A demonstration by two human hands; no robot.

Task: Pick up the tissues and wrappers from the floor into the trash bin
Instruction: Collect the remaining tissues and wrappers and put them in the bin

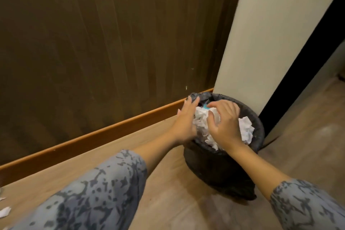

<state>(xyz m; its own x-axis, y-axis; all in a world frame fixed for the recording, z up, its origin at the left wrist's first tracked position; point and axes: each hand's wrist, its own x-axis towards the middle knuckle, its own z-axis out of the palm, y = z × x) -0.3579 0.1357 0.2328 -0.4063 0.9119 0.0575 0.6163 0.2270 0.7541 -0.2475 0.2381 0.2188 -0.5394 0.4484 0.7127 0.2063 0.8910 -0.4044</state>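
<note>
Pale wood-plank floor (168, 183) under me, dark brown panelled wall (102, 33) with an orange skirting board (93, 132), a cream pillar (270, 33) right behind the round black bag-lined trash bin (214, 170). Open floor lies right of the bin. My left hand (184, 119), fingers straight and together, presses the crumpled white tissues (200, 117) heaped in the bin; my right hand (226, 121), fingers spread and curled, rests on top. Small white scraps (4, 212) lie far left.

Dark wood-panelled wall (97, 39) with an orange-brown skirting board (104, 130), a cream pillar (276, 30), and pale wood-look floor (168, 198).
</note>
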